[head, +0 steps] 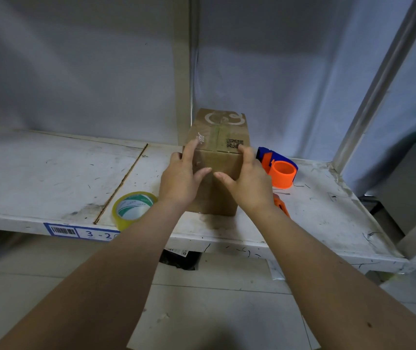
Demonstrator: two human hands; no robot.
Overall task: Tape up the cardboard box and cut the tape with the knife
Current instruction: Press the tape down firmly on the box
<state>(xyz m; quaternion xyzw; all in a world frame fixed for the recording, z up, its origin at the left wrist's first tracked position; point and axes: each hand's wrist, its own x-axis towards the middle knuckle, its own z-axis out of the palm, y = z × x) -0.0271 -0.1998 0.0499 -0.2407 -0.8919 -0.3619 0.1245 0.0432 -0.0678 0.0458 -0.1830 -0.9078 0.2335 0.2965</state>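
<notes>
Head view, single entry.

Item: cardboard box (pixel 217 173), standing at centre frame on the white tabletop (pixel 57 178), its rear against a pale upright post. We judged its long axis to run away from the camera, toward the upper middle of the frame; the near end face pointed down-frame at the person. The top flaps were closed, and a faint greenish strip seemed to lie along the centre seam.

Left hand (pixel 180 178): flat on the near-left corner of the box, grip spread, forefinger on the top edge, thumb on the front face. Pinching nothing.

Right hand (pixel 246 183): mirrored on the near-right corner, grip likewise spread, fingertips at the top edge beside a printed code, thumb on the front face. The two thumbs nearly met.

Tape roll (pixel 133 208): yellowish, lying at the tabletop's near edge, lower left of the box, just beside the left forearm. We judged the left hand the nearer; the roll lay down-frame and left of that grip.

Tape dispenser (pixel 278 168): blue and orange, right of the box, just behind the right hand.

Orange object (pixel 281 205): partly hidden under the right wrist; possibly the knife, though we could not tell.

Our judgement: the box was being squared up, and the next reach would be for the tape.
</notes>
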